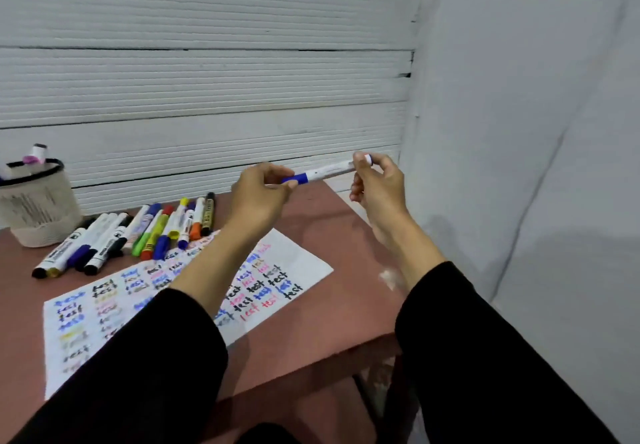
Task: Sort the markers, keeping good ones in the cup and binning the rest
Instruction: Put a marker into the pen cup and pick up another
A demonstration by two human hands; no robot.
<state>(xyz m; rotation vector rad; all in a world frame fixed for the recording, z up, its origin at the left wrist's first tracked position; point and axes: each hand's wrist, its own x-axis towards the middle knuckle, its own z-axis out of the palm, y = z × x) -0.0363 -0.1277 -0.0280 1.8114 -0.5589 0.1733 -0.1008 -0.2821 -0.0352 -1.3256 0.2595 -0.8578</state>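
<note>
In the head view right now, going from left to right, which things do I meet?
mesh cup → row of markers → left hand → blue-capped marker → right hand

The cup (36, 201) is cut by the left edge; the paper's (298, 263) near writing blurs.

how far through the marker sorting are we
Early on. Done: a few markers stand in the mesh cup, and the paper is covered in "test" scribbles. In hand: the left hand grips the blue cap end of a white marker while the right hand pinches its tail. Left: the row of markers lying on the table. No bin is in view.
</note>
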